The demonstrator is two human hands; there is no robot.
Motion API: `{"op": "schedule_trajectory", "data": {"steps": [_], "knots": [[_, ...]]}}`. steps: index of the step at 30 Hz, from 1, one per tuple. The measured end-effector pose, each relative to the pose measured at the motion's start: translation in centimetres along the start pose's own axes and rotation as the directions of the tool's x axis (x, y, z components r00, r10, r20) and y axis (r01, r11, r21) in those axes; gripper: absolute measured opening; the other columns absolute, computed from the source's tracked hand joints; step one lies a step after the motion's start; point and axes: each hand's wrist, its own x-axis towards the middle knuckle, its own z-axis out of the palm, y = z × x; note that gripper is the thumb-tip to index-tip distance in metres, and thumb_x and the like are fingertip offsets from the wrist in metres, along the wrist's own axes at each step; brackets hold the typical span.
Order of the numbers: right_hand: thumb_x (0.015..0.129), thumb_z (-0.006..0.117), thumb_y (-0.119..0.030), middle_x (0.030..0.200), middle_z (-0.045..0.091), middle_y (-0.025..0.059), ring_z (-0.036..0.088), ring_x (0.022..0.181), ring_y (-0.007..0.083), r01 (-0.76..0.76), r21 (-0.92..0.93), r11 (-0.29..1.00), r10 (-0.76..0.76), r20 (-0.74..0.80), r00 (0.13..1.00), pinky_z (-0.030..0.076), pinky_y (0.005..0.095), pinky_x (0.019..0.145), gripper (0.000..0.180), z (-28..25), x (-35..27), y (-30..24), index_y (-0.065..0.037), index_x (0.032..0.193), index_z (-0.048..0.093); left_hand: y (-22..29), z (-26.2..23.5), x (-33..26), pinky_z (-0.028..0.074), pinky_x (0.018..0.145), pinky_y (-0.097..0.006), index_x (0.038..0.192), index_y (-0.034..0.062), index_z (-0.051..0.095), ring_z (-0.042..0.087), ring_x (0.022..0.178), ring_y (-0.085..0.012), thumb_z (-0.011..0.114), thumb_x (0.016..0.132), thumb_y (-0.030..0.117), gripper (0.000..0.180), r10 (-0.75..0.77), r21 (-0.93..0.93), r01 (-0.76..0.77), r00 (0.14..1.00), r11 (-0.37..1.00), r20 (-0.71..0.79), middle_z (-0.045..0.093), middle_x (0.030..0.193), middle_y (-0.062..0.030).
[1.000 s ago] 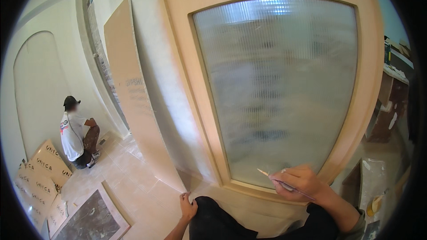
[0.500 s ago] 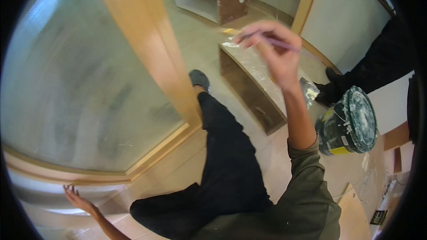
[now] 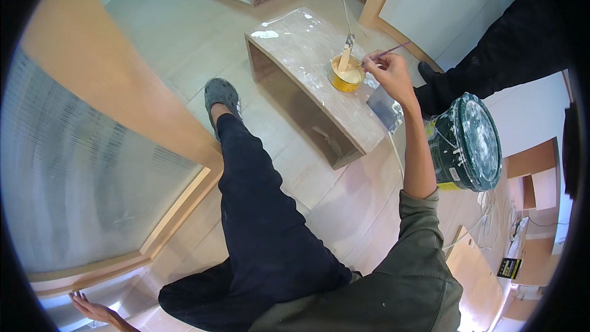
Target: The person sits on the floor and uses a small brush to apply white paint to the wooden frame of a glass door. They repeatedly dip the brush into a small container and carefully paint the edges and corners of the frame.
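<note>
Paint, cream-coloured, is held in a small yellow tin (image 3: 347,77) that stands on a low wooden stool (image 3: 307,55), the landmark for what follows. Left of the stool, a large door with a ribbed glass pane (image 3: 74,172) and pale wooden frame is seen; right of it, a big dark green bucket (image 3: 470,141) is set on the tiled floor (image 3: 184,31). Just above the tin, a thin brush (image 3: 388,53) is pinched in the right hand (image 3: 387,74), beside a stir stick (image 3: 344,58). Far from the stool, the left hand (image 3: 92,308) is spread flat, grasping nothing. Drips onto the stool could be caused by an overloaded brush, and the tin could be knocked by the wrist.
</note>
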Motion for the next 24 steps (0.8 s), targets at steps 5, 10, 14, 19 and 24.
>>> {"op": "schedule_trajectory", "data": {"steps": [5, 10, 14, 19, 24], "knots": [[0.093, 0.066, -0.021, 0.080, 0.071, 0.0106, 0.065, 0.074, 0.0130, 0.058, -0.147, 0.987, -0.050, 0.057, 0.997, 0.053, 0.0283, 0.073, 0.031, 0.3, 0.7, 1.1, 0.010, 0.093, 0.071, 1.0, 0.4, -0.3, 0.043, 0.108, -0.040, 0.138, -0.0062, 0.051, 0.058, 0.122, -0.0295, 0.044, 0.106, 0.034, 0.052, -0.001, 0.018, 0.001, 1.000, 1.000, 0.005, 0.058, 0.134, -0.0213], [0.091, 0.067, -0.023, 0.078, 0.072, 0.0187, 0.069, 0.073, 0.0219, 0.045, -0.157, 0.987, -0.041, 0.029, 0.999, 0.054, 0.0348, 0.076, 0.033, 0.9, 0.4, 0.3, 0.010, 0.088, 0.072, 0.7, -0.1, 0.1, 0.044, 0.107, -0.040, 0.137, -0.0068, 0.052, 0.059, 0.121, -0.0293, 0.045, 0.105, 0.033, 0.051, 0.016, 0.016, -0.016, 1.000, 1.000, 0.015, 0.059, 0.133, -0.0208], [0.092, 0.068, -0.025, 0.078, 0.072, 0.0196, 0.069, 0.071, 0.0227, 0.047, -0.176, 0.983, -0.043, 0.025, 0.999, 0.055, 0.0351, 0.074, 0.035, 0.8, 0.4, 0.3, 0.010, 0.090, 0.072, 0.5, -0.2, 0.1, 0.045, 0.106, -0.040, 0.136, -0.0067, 0.052, 0.059, 0.121, -0.0291, 0.046, 0.105, 0.031, 0.049, 0.019, 0.032, -0.020, 1.000, 0.999, 0.024, 0.059, 0.133, -0.0207], [0.091, 0.069, -0.025, 0.078, 0.072, 0.0201, 0.069, 0.071, 0.0232, 0.047, -0.192, 0.980, -0.042, 0.029, 0.999, 0.055, 0.0353, 0.073, 0.035, 0.9, 0.3, 0.1, 0.010, 0.090, 0.072, 1.7, 0.1, -0.3, 0.045, 0.106, -0.040, 0.136, -0.0067, 0.053, 0.059, 0.120, -0.0291, 0.046, 0.106, 0.031, 0.049, 0.005, 0.059, -0.005, 1.000, 0.998, 0.001, 0.059, 0.133, -0.0207], [0.091, 0.069, -0.025, 0.079, 0.071, 0.0211, 0.068, 0.070, 0.0236, 0.065, -0.202, 0.977, -0.061, 0.025, 0.998, 0.054, 0.0355, 0.073, 0.035, 1.0, 0.5, 0.5, 0.010, 0.090, 0.072, 0.8, -0.1, 0.1, 0.044, 0.107, -0.040, 0.135, -0.0053, 0.054, 0.059, 0.120, -0.0295, 0.046, 0.105, 0.033, 0.049, 0.010, 0.045, -0.010, 1.000, 0.999, -0.001, 0.060, 0.132, -0.0205]]}}
